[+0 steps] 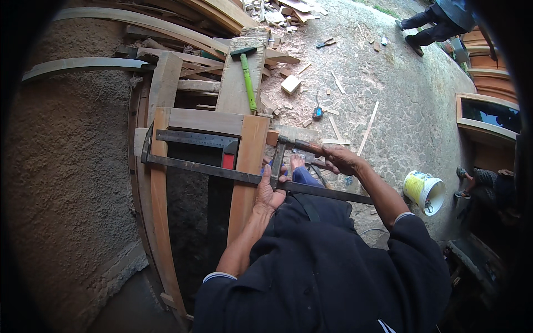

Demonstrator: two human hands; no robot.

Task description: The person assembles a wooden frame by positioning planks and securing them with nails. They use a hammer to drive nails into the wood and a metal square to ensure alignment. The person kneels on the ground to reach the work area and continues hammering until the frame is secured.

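A long dark bar clamp [200,168] lies across a wooden frame [160,194]. Its fixed jaw hooks the frame's left post, and its screw end presses toward a small wood block [272,137] beside the right post. My left hand [268,194] grips the clamp around its sliding jaw and bar. My right hand [341,160] is closed around the clamp's screw handle. Between the posts, a try square [194,139] with a metal blade and a red-marked stock rests against the crosspiece [205,120].
A hammer [247,80] with a green handle lies on a plank [233,83] beyond the frame. Pliers [326,43], a blue tape measure [317,113] and wood scraps are on the floor. A white-yellow bucket [416,186] lies at right; another person [438,25] stands far right.
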